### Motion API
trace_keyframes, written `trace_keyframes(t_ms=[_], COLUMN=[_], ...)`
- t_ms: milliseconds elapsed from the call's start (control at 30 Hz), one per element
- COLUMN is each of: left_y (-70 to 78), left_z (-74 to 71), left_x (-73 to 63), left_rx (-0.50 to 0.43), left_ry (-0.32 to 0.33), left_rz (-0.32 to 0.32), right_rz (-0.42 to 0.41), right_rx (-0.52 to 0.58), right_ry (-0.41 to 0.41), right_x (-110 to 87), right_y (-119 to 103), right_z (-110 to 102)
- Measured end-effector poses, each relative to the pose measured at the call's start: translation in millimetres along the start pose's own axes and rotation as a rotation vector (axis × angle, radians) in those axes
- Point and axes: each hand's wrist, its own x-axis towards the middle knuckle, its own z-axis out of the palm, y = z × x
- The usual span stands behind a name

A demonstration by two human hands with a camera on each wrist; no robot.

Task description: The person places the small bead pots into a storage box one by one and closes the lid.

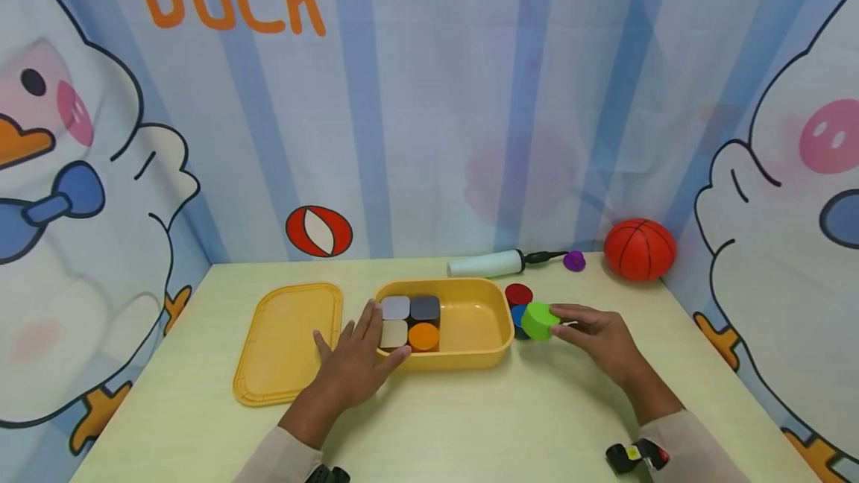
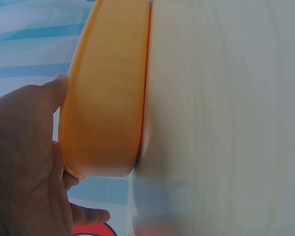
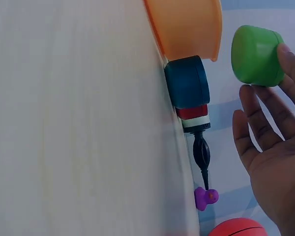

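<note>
Head view: green block [image 1: 538,321] is pinched by right hand [image 1: 599,340] beside bin [image 1: 473,317]; loading seems in hand, lowering into bare side likely called for. Left wrist: bin is touched by left hand [image 2: 27,152], fingers apart. Right wrist: green block is held clear.

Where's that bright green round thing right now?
In the head view, the green round thing is held in the right hand, right of the yellow container, partly covering the blue piece.
</note>
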Motion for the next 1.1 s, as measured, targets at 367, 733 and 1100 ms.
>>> trace_keyframes(t_ms=[367, 733, 1100], left_y=[-0.4, -1.8, -2.1], left_z=[0.6, 1.6, 2.1], left_x=[-1.4, 0.3, 0.6], left_rx=[-0.012, -0.021, -0.013], left_ry=[0.000, 0.011, 0.014], left_rz=[0.002, 0.011, 0.013], right_rz=[-0.098, -0.197, -0.191], right_rx=[0.050, -0.044, -0.033], right_ry=[0.037, 0.071, 0.029], right_x=[11.1, 24.9, 40.5], right_y=[-12, -29, -37], right_z=[24, 52, 76])
